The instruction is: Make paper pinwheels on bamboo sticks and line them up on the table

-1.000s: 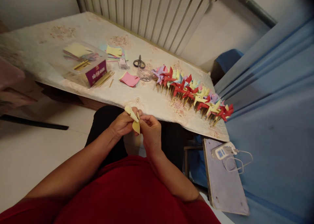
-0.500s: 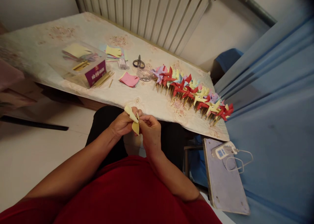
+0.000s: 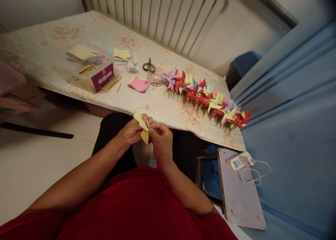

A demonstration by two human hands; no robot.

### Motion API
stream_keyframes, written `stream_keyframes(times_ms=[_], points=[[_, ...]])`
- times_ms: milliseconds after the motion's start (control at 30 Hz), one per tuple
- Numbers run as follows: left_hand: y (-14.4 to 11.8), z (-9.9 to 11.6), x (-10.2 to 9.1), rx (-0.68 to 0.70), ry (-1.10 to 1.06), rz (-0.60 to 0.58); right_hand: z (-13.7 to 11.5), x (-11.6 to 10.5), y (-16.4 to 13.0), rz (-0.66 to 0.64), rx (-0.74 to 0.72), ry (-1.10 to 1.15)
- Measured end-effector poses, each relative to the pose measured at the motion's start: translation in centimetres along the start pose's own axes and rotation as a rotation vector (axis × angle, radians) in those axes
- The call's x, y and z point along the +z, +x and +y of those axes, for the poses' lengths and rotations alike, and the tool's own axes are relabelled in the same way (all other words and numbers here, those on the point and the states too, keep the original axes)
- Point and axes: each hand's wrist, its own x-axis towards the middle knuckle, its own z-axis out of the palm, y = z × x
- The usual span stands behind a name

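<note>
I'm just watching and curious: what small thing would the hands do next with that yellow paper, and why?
Probably press the folded tips together at the centre. Both the left hand and the right hand pinch the yellow paper, which is curled but not yet a full wheel like the finished pinwheels on the table. No stick shows on it.

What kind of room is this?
Probably a room at home, used for crafts: a radiator on the wall, a cloth-covered table with paper pinwheels, and scissors.
</note>
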Motion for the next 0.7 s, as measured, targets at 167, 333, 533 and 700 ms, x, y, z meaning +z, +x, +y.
stream_keyframes(times_ms=[167, 333, 533, 700], points=[[-0.08, -0.01, 0.02, -0.001, -0.003, 0.020, -0.11, 0.03, -0.07, 0.007, -0.005, -0.002], [-0.09, -0.08, -0.10, 0.007, 0.000, 0.028, -0.11, 0.02, -0.09, 0.016, -0.007, -0.007], [-0.16, -0.12, 0.00, -0.002, 0.001, 0.034, 0.12, -0.01, -0.06, 0.008, -0.016, 0.006], [-0.21, -0.05, 0.32, -0.021, -0.012, 0.054, 0.08, 0.00, -0.10, 0.019, -0.020, 0.020]])
